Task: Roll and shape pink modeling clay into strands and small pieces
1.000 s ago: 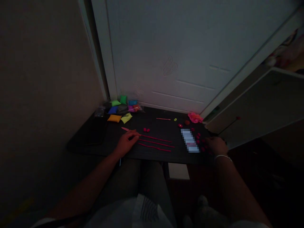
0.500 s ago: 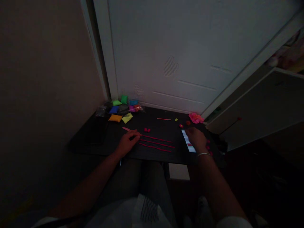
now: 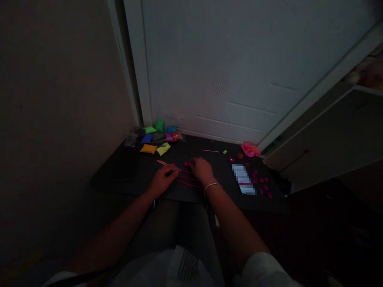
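Head camera: the left hand (image 3: 164, 178) rests its curled fingers over the pink tool (image 3: 162, 162), and the right hand (image 3: 202, 170) reaches its bent fingers beside a pink ball (image 3: 186, 164); whether either pinches anything, I cannot tell. Red strips (image 3: 190, 184) lie on the black table (image 3: 145, 168) between and under the hands. Farther out, a lit phone (image 3: 243, 179) lies right, near red pieces (image 3: 265, 187), with coloured packets (image 3: 149, 149) far left.

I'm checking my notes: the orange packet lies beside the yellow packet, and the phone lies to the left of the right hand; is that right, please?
Not quite: the head view shows the phone to the right of the right hand; the orange packet does lie beside the yellow packet.
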`<action>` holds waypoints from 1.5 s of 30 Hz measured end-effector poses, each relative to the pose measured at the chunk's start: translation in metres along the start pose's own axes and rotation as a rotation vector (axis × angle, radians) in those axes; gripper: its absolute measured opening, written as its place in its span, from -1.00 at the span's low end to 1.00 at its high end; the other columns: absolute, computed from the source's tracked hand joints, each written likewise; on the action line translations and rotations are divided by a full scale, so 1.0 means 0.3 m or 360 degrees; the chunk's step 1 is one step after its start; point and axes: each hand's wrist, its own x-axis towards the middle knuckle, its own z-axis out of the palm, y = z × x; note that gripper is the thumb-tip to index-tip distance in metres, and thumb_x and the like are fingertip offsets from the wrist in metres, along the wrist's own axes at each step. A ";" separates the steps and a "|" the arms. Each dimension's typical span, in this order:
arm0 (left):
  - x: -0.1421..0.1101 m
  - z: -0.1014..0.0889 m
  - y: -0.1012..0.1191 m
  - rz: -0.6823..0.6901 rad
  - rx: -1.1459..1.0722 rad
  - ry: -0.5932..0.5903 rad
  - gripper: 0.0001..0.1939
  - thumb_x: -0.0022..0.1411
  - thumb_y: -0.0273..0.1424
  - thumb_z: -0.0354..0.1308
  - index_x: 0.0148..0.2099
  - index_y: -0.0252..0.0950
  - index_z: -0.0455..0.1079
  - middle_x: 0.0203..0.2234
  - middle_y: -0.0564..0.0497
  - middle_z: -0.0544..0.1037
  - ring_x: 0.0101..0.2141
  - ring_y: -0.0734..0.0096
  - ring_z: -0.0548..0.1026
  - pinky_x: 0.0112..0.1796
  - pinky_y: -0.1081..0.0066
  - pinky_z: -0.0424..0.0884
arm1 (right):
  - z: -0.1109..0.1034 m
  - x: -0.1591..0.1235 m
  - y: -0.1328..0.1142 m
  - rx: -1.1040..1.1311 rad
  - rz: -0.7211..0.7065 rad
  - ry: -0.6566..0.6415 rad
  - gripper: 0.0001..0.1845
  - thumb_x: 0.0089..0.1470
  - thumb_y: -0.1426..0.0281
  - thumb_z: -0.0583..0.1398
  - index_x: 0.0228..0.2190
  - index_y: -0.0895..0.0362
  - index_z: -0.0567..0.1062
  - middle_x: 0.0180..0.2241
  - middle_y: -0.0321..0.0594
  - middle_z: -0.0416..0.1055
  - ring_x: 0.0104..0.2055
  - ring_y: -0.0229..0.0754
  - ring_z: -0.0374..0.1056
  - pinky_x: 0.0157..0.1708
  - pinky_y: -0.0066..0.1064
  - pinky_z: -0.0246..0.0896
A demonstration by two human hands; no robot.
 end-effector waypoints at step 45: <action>-0.001 -0.005 -0.005 -0.0020 -0.0001 0.0004 -0.80 0.08 -0.29 0.07 -0.31 -0.27 0.44 -0.24 -0.05 0.51 -0.02 0.20 0.33 0.02 0.15 0.15 | -0.047 -0.124 0.150 0.0135 0.0357 0.0183 -0.66 0.11 0.23 -0.02 -0.27 0.08 0.48 -0.27 -0.18 0.47 -0.22 -0.16 0.38 -0.28 -0.42 0.18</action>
